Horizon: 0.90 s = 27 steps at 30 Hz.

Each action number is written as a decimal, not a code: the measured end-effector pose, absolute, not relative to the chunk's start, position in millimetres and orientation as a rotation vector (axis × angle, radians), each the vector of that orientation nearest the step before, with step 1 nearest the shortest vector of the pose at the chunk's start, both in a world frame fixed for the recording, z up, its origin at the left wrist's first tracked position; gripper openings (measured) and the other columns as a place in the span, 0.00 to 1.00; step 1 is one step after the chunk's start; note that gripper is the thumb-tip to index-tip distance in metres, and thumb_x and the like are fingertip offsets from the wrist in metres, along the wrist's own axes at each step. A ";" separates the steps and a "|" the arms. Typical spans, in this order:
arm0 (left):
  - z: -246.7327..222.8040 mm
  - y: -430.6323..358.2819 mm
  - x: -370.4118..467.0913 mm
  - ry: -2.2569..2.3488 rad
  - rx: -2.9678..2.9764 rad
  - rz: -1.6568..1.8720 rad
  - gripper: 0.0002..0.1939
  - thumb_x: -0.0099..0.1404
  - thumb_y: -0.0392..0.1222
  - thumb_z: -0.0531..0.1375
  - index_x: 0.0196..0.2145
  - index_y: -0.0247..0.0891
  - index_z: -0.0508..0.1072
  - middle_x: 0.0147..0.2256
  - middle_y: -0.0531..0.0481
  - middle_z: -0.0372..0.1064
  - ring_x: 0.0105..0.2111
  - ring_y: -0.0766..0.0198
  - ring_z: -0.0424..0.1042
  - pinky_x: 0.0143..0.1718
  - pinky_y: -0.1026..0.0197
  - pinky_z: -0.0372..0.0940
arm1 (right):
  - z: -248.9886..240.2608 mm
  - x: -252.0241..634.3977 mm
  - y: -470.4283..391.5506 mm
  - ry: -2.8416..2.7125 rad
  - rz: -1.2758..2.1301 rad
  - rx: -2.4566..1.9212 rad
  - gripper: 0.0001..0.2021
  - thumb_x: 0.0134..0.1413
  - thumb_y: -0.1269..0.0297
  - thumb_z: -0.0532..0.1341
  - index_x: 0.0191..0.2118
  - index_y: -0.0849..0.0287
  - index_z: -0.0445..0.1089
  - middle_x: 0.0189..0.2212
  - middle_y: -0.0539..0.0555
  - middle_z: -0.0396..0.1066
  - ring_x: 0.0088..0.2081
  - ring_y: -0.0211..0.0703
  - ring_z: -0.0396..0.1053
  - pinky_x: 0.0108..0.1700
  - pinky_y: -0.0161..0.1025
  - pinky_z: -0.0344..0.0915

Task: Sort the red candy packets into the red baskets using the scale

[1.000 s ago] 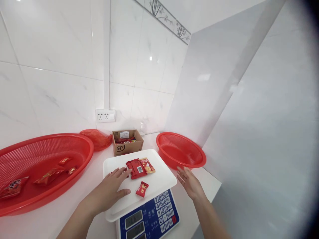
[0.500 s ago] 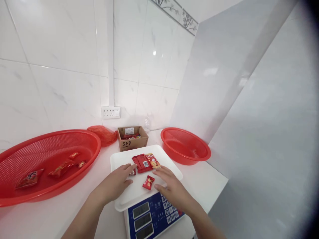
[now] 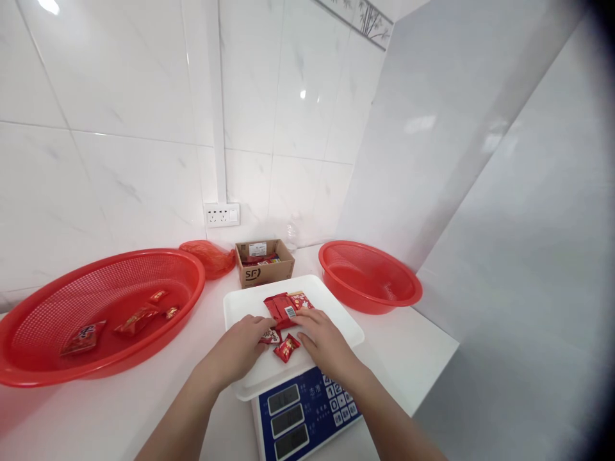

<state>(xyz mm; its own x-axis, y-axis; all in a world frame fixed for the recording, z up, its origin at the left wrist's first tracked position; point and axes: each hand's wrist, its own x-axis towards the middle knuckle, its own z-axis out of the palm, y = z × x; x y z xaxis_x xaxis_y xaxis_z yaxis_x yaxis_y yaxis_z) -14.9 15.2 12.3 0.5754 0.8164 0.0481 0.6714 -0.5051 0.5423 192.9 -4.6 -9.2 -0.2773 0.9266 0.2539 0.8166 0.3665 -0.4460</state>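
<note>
Several red snack packets lie in the white tray [image 3: 336, 318] of a weighing scale [image 3: 316, 406]. My left hand [image 3: 241, 349] is at their left side, fingers stretched out, with its fingertips and thumb touching a small packet with white lettering [image 3: 270, 337]. My right hand [image 3: 328, 339] reaches over from the right. Its outstretched fingers rest on the edge of a larger red packet with a barcode [image 3: 279, 307] and partly cover a red and yellow packet [image 3: 302, 300]. A small red wrapped snack [image 3: 287, 348] sits between the hands, near the right thumb.
On the left stands a large red basket [image 3: 196, 301] with several snack packets inside. Another red basket [image 3: 371, 304] is at the right, by the wall. Behind the tray are a cardboard box [image 3: 266, 274] of packets and a red plastic bag [image 3: 211, 259]. The table edge runs along the right.
My hands have come closer together over the tray. The packet by my left hand now shows more and lies nearer the small wrapped snack. The view has shifted slightly.
</note>
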 end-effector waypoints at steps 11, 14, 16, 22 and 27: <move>18.0 12.5 -12.9 1.194 2.340 0.385 0.16 0.62 0.35 0.52 0.45 0.43 0.73 0.44 0.46 0.73 0.46 0.52 0.69 0.45 0.56 0.61 | -11.8 180.3 34.4 -2.287 0.233 -1.505 0.17 0.52 0.73 0.62 0.50 0.62 0.70 0.54 0.62 0.67 0.58 0.56 0.59 0.62 0.54 0.47; 20.2 11.7 -12.0 1.232 2.317 0.385 0.15 0.63 0.40 0.52 0.46 0.42 0.71 0.44 0.44 0.73 0.45 0.51 0.70 0.44 0.55 0.62 | -10.0 180.0 38.0 -2.270 0.220 -1.481 0.10 0.54 0.74 0.60 0.42 0.61 0.72 0.46 0.61 0.72 0.52 0.52 0.65 0.61 0.52 0.49; 20.7 11.8 -11.7 1.268 2.294 0.387 0.14 0.64 0.44 0.52 0.45 0.42 0.71 0.43 0.43 0.72 0.44 0.51 0.71 0.42 0.54 0.62 | -7.5 182.6 38.7 -2.232 0.238 -1.483 0.09 0.55 0.72 0.58 0.41 0.61 0.71 0.43 0.61 0.73 0.49 0.52 0.67 0.58 0.51 0.52; 17.2 15.7 -10.7 1.440 2.186 0.494 0.25 0.66 0.52 0.49 0.58 0.41 0.58 0.51 0.37 0.67 0.48 0.47 0.69 0.43 0.50 0.62 | 2.2 190.2 29.0 -1.956 0.371 -1.506 0.16 0.65 0.63 0.44 0.48 0.61 0.65 0.40 0.61 0.73 0.40 0.51 0.70 0.42 0.47 0.64; 19.8 16.4 -7.5 1.352 1.957 0.812 0.27 0.66 0.54 0.50 0.59 0.40 0.57 0.50 0.40 0.69 0.46 0.51 0.70 0.43 0.53 0.63 | 7.5 184.8 17.0 -1.828 0.561 -1.329 0.15 0.65 0.59 0.44 0.41 0.57 0.65 0.37 0.54 0.73 0.38 0.42 0.70 0.41 0.40 0.66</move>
